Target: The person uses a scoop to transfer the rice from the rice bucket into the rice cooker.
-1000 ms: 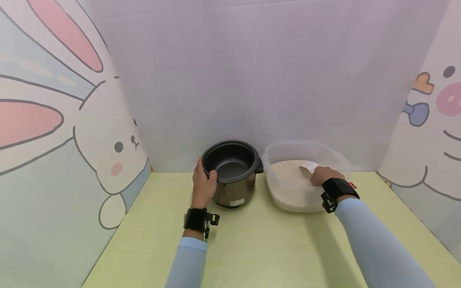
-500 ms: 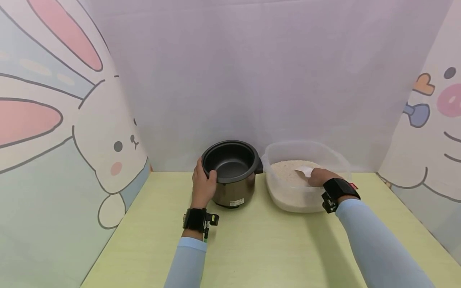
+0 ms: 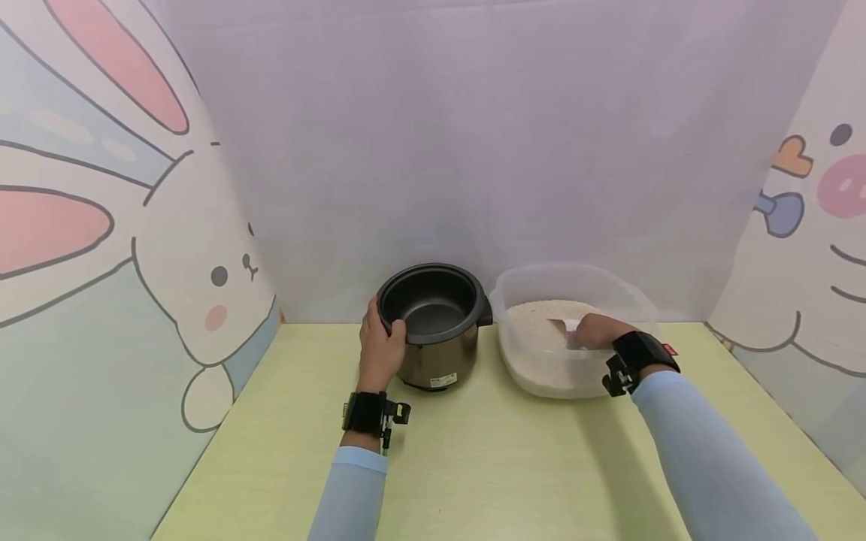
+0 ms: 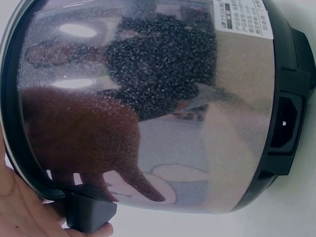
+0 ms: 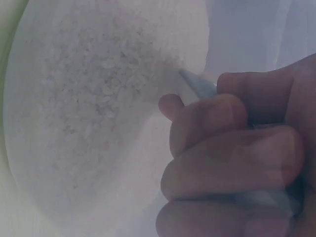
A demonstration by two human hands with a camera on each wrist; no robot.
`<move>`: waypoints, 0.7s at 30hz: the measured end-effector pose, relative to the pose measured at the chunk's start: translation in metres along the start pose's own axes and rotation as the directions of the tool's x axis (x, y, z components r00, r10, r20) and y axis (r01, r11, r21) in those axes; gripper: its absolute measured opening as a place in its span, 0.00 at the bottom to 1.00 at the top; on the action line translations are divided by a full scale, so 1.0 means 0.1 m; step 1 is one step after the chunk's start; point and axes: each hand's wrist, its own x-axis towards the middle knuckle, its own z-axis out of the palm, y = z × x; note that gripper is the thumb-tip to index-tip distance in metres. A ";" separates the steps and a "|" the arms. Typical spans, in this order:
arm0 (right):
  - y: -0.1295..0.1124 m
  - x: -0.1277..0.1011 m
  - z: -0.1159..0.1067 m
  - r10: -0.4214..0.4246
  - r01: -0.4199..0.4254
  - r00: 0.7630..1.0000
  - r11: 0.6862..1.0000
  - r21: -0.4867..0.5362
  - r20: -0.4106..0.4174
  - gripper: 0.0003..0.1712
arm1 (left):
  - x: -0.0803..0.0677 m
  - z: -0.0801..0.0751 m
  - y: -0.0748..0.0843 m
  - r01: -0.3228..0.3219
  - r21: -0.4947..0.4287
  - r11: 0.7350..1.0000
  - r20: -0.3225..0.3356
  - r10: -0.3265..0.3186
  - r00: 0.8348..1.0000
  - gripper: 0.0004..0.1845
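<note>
My left hand (image 3: 380,346) grips the left side of a rice cooker (image 3: 440,364), thumb at its rim, and the lid is off. Close up in the left wrist view, fingers curl round a black side handle (image 4: 89,212) of the cooker. The cooker's dark inner pot (image 3: 433,312) holds nothing that I can see. Over the translucent plastic tub (image 3: 537,278), my right hand (image 3: 598,330) holds a white scoop (image 3: 570,326) at the rice (image 3: 531,323). In the right wrist view its fingers wrap the scoop's handle, and the scoop is mostly hidden.
Tub and cooker stand side by side at the back of the yellow-green table (image 3: 487,466), close to a pale curtain (image 3: 433,150). Cartoon-printed panels (image 3: 210,300) rise at both sides. A power socket (image 4: 284,123) shows on the cooker's body.
My right hand has turned the scoop, and its blade has shifted slightly left and lower in the rice. The left hand and the cooker have stayed in place.
</note>
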 end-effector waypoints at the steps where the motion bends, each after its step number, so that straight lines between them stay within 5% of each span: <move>1: 0.01 0.00 0.00 0.006 -0.006 1.000 1.000 0.025 0.004 0.26 | 0.00 0.00 0.00 -0.002 -0.004 1.000 0.000 0.002 1.000 0.39; 8: 0.05 -0.02 -0.08 0.048 -0.065 0.994 0.981 0.181 0.095 0.23 | -0.02 -0.02 -0.01 -0.006 -0.014 1.000 0.007 0.006 1.000 0.39; 21: 0.10 -0.07 -0.24 0.056 -0.174 0.974 0.804 0.569 0.218 0.28 | -0.02 -0.02 0.00 -0.021 -0.030 0.999 0.007 0.021 1.000 0.39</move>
